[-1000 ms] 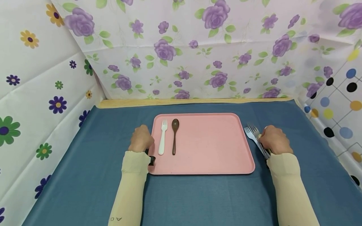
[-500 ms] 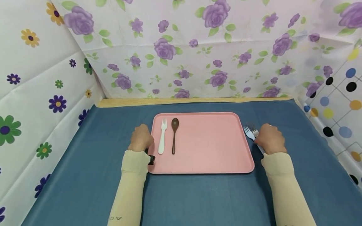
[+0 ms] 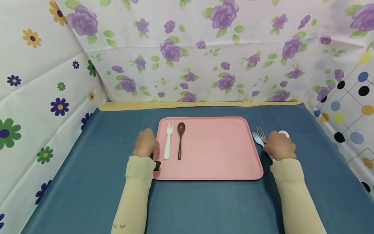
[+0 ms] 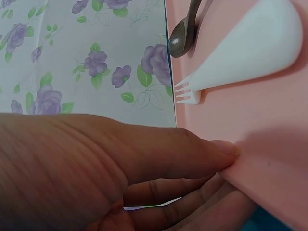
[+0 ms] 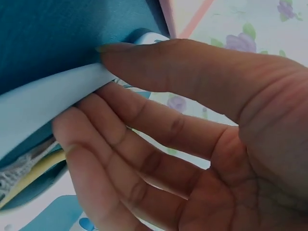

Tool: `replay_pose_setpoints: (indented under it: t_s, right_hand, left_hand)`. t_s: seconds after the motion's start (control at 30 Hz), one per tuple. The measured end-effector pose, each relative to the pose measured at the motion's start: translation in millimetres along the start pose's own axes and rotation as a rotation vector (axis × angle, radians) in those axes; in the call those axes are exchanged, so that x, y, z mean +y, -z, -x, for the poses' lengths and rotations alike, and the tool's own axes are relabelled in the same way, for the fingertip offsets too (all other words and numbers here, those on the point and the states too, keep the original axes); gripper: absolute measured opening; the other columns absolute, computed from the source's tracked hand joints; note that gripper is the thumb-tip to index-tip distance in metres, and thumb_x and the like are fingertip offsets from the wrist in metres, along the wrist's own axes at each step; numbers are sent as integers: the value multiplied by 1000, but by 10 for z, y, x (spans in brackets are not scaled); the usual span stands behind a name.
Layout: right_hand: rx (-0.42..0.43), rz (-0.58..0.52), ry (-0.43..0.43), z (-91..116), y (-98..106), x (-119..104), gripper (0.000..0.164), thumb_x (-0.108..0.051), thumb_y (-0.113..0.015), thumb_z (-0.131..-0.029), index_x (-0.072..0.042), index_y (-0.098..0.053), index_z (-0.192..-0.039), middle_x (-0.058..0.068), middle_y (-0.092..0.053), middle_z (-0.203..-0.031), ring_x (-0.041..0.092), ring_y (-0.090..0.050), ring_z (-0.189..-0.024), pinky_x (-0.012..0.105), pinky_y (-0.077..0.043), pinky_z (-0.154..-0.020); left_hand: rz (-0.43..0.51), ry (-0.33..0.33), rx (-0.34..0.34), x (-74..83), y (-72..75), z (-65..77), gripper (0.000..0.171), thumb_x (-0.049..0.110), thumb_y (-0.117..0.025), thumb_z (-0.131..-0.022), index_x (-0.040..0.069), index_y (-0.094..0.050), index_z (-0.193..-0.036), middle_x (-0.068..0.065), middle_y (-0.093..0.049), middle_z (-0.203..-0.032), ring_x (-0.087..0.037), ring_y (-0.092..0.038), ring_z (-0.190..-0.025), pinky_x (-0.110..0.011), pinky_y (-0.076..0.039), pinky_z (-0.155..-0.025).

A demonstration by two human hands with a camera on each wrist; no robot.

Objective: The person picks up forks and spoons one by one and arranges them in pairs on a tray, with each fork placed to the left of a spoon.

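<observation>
My left hand (image 3: 145, 143) pinches the left rim of a pink tray (image 3: 216, 149), thumb on top and fingers beneath in the left wrist view. Inside the tray, near that hand, lie a white fork (image 3: 168, 143) and a dark brown spoon (image 3: 180, 136). Right of the tray, my right hand (image 3: 280, 145) pinches the handle of a pale blue fork (image 3: 257, 139) between thumb and fingers. That handle (image 5: 48, 103) runs to the lower left in the right wrist view. A metal fork (image 3: 259, 130) lies close beside it, its handle hidden under the hand.
Past the right hand shows a white round end (image 3: 284, 133) of something mostly hidden. A yellow strip (image 5: 38, 178) and an ornate silvery handle (image 5: 19, 175) appear below the fingers. Blue cloth (image 3: 204, 208) covers the table; flowered sheets (image 3: 198, 65) stand behind and beside it.
My right hand has shifted left and now pinches the pale blue fork. The white round end has come into sight beyond it. The left hand stays at the tray rim.
</observation>
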State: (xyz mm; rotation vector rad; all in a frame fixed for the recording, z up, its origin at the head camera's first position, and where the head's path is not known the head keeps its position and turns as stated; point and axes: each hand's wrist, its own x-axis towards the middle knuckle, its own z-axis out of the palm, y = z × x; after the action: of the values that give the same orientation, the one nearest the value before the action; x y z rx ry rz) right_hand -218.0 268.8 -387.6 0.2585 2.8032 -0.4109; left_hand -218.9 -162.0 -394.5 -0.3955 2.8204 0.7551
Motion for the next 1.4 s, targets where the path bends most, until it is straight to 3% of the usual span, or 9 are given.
replay_pose_setpoints:
  t_s: [0.23,0.5,0.9,1.13,1.4]
  right_hand:
    - [-60,-35,12,4,23,9,20,-14,-61,-83,-8,-58,-64,8,-48,-63,26,-49,-60,47,-41,-59]
    - [-89,-72,-4,3,16,47,17,-18,-64,-83,-2,-68,-83,11,-55,-70,26,-52,-63,39,-41,-54]
    - [-101,-91,32,-21,-3,77,30,-20,-64,-85,4,-67,-102,17,-61,-84,27,-54,-68,40,-45,-55]
    - [-76,-94,82,-31,6,82,18,-19,-59,-86,-2,-64,-81,10,-50,-68,23,-49,-60,35,-38,-51]
    - [-64,-103,130,-48,-54,105,20,-20,-60,-89,-5,-56,-77,8,-47,-66,22,-48,-59,34,-38,-52]
  left_hand:
    - [-8,-14,13,-8,-17,-5,18,-5,-56,-83,-6,-60,-100,-21,-58,-87,-30,-55,-65,-35,-43,-47]
    - [-5,-6,14,12,-24,-5,20,-5,-56,-83,-6,-60,-102,-21,-58,-88,-32,-55,-67,-36,-44,-48]
    - [3,-2,-1,13,-29,-16,19,-4,-57,-83,-7,-59,-101,-21,-57,-87,-30,-55,-63,-34,-42,-45]
    - [7,-24,3,17,-16,-9,12,-4,-57,-82,-6,-61,-93,-20,-57,-82,-29,-54,-61,-32,-41,-44]
    - [-1,-13,2,-10,-7,-6,14,-4,-57,-83,-5,-60,-97,-20,-57,-87,-31,-55,-66,-35,-42,-47]
